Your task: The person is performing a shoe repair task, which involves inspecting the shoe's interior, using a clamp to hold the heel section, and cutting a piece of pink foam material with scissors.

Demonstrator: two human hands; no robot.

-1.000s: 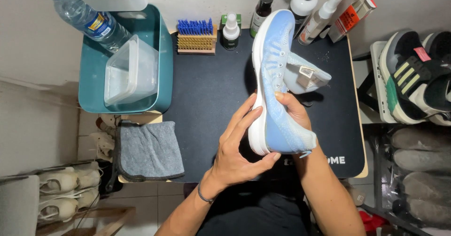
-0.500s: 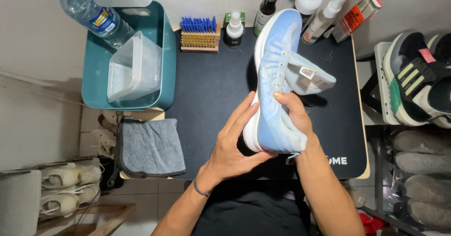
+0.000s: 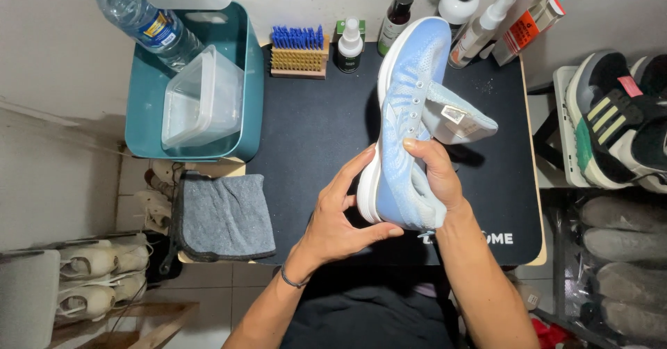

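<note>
Left hand (image 3: 340,217) half-spread, cupping white sole; right hand (image 3: 434,175) curled gripping knit pale-blue sneaker (image 3: 406,112), toe toward 12 o'clock.

Left hand (image 3: 340,220): bare, thin dark band at the wrist (image 3: 295,280). Right hand (image 3: 434,172): bare, nothing worn. Both forearms unsleeved. Dark garment (image 3: 368,318) between the forearms, below the band.

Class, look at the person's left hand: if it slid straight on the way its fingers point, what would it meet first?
The left hand points up and right, fingertips already against the white sole of the light blue sneaker. So the sneaker comes first, as far as this single view shows.
</note>
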